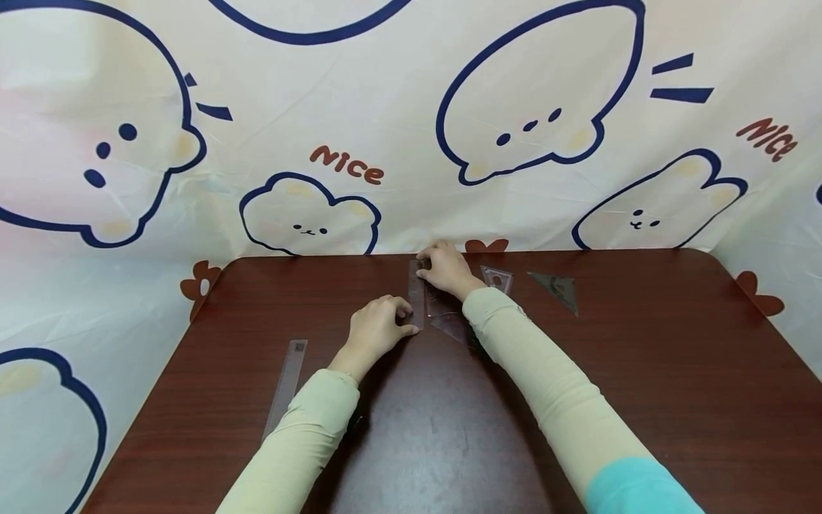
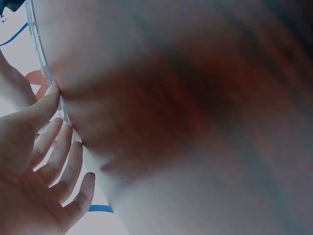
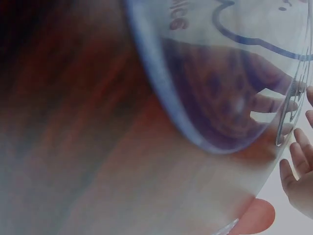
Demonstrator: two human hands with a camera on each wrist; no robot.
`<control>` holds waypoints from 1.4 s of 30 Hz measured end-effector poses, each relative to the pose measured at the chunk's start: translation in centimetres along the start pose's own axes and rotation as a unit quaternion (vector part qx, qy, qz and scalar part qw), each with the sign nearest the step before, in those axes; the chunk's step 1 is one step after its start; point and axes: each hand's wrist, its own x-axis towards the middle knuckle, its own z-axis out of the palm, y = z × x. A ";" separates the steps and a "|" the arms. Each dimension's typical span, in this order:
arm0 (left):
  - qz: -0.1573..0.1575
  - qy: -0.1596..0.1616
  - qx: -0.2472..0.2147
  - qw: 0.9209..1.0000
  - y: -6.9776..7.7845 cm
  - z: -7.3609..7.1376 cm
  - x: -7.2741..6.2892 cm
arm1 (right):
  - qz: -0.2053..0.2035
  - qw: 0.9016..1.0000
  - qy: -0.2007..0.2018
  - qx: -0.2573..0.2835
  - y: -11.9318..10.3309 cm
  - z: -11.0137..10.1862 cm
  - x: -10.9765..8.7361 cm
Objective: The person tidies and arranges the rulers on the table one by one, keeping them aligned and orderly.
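While a clear ruler (image 1: 416, 300) lies lengthwise near the far edge of the table (image 1: 668, 400), both hands touch it from either side. The left hand (image 1: 375, 325) is at the ruler's near end, thumb and forefinger tips parted against its left edge; that grip is released, the fingers loosely bent rather than closed round anything. The right hand (image 1: 446, 268) is at the far end, its thumb and forefinger likewise apart along the right edge, its grip also released. Just right of the ruler, partly beneath the right wrist, lie a clear set square (image 1: 443, 305) and a violet-tinted piece (image 1: 451, 327), whose full outline is hidden. Farther right are a small clear triangle (image 1: 499, 277) and a dark greenish triangle (image 1: 564, 290). A second ruler (image 1: 285, 385) slants beside the left sleeve (image 1: 321, 414), well apart from the first. Behind the table hangs a white cloth (image 1: 411, 93) printed with cartoon bears.
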 end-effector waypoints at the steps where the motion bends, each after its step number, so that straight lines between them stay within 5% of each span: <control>1: 0.000 -0.001 -0.001 1.000 0.0 0.0 0.0 | -0.001 1.000 -0.002 -0.007 0.0 0.0 0.0; 16: -0.006 -0.007 -0.009 1.000 0.1 0.0 0.4 | 0.013 0.998 -0.052 -0.021 -0.1 -0.9 0.3; 26: -0.028 -0.009 -0.008 1.000 0.1 0.1 0.4 | 0.017 0.997 -0.027 0.067 0.2 -1.1 0.4; 34: -0.047 -0.014 -0.037 0.998 0.0 0.0 0.3 | 0.008 0.986 -0.028 0.162 -0.2 -1.6 0.1; 42: -0.052 -0.025 -0.081 0.995 -0.1 -0.1 0.3 | -0.008 0.982 -0.018 0.189 -0.3 -2.3 -0.3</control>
